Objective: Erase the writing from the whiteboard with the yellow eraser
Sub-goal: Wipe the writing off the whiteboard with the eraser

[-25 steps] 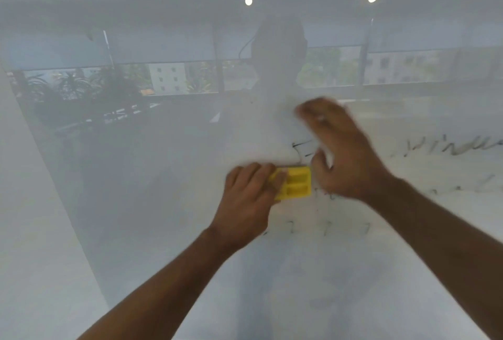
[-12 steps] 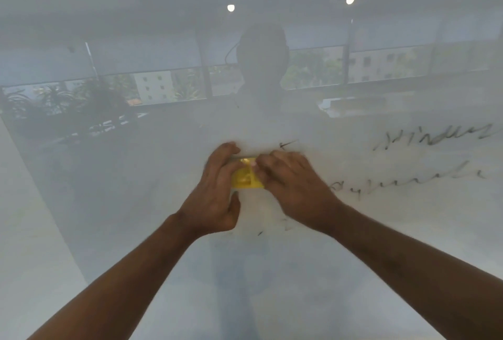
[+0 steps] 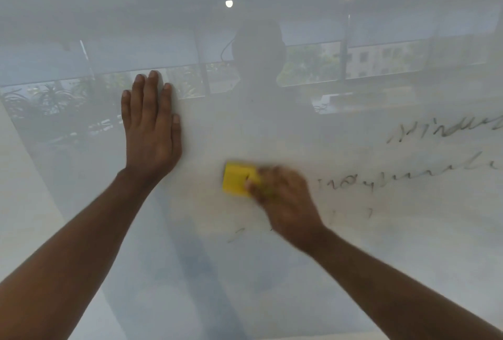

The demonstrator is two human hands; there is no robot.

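The glossy whiteboard (image 3: 272,271) fills the view. My right hand (image 3: 285,200) grips the yellow eraser (image 3: 236,181) and presses it against the board; both are blurred with motion. My left hand (image 3: 151,127) lies flat on the board to the upper left, fingers straight and close together, holding nothing. Black handwriting (image 3: 446,130) runs along the right side in two lines, the second line (image 3: 394,179) starting just right of my right hand. Faint stroke remnants (image 3: 236,234) show below the eraser.
The board surface mirrors ceiling lights, windows, plants and a person's outline. A pale wall strip (image 3: 16,203) borders the board on the left.
My left hand let go of the eraser and moved up and left, flat onto the board. My right hand took the eraser and carries it across the board; marks near the middle are gone.
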